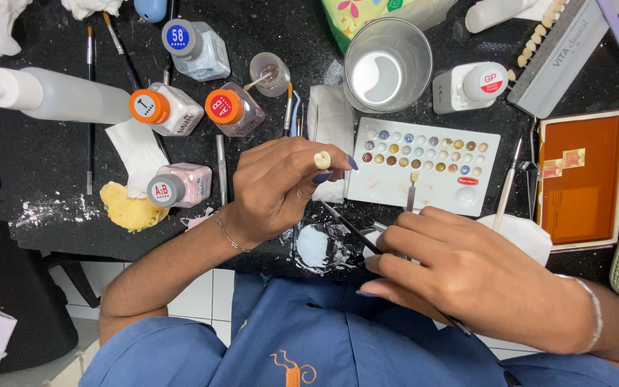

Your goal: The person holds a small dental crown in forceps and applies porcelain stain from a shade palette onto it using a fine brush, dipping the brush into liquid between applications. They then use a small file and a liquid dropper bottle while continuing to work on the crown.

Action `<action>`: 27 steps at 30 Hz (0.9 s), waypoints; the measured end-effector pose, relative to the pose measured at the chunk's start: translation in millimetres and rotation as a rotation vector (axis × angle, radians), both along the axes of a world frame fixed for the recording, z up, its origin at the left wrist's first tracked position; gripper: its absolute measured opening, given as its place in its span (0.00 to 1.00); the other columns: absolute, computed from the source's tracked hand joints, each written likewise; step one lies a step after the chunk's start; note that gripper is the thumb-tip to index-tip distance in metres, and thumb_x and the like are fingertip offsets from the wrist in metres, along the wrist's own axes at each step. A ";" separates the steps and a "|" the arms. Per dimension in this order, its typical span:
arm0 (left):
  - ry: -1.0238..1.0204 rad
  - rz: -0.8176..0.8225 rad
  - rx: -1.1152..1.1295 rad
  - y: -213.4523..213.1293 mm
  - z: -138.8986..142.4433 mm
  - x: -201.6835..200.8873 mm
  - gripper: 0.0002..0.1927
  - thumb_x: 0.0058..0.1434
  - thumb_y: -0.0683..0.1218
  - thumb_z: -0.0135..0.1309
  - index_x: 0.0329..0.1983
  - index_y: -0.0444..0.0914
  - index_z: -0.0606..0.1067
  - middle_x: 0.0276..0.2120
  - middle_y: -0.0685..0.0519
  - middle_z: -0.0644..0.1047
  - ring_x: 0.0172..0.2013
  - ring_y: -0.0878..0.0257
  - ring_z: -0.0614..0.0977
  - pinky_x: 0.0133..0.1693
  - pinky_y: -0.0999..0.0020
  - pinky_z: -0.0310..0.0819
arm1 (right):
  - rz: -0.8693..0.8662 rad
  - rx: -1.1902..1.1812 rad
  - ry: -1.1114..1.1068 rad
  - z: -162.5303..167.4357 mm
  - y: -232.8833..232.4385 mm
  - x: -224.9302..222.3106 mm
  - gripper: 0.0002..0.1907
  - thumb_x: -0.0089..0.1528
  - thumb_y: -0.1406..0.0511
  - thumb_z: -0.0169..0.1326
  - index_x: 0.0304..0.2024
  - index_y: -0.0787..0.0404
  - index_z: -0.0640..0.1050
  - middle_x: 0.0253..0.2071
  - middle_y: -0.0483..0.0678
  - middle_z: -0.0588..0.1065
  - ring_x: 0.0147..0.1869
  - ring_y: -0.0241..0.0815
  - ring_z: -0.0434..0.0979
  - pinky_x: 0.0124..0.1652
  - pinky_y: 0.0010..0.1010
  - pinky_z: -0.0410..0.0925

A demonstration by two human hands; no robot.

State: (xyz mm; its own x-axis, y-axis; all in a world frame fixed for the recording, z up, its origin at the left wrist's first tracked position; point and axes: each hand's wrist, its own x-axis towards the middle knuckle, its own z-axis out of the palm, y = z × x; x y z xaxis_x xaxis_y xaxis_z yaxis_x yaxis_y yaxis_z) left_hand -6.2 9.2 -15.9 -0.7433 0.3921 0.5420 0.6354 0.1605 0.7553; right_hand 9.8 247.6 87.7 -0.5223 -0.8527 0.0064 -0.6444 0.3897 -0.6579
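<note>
While the small cream-coloured tooth crown (322,159) was pinched between thumb and fingertips of the left hand (277,190), it sat raised above the black speckled surface (51,186), turned up toward the camera, apparently so its face could be reached. The right hand (460,269) was closed around a thin dark-handled brush (349,228), whose shaft ran up-left toward the crown; its tip could not be made out. Just beyond lay a white rectangular palette with rows of coloured wells (424,168), within easy reach of the brush. A clear glass beaker (387,64) and several small capped bottles (180,185) stood farther back. The right hand's fingers hid part of the brush and a white pad (524,235).
</note>
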 end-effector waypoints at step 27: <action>-0.008 0.061 -0.030 1.2 10.1 10.9 0.06 0.77 0.40 0.47 0.47 0.31 0.71 0.38 0.48 0.82 0.36 0.57 0.85 0.37 0.67 0.79 | -0.676 -0.612 -0.716 -44.0 104.5 10.0 0.21 0.74 0.58 0.46 0.47 0.73 0.76 0.41 0.55 0.77 0.45 0.44 0.77 0.48 0.31 0.71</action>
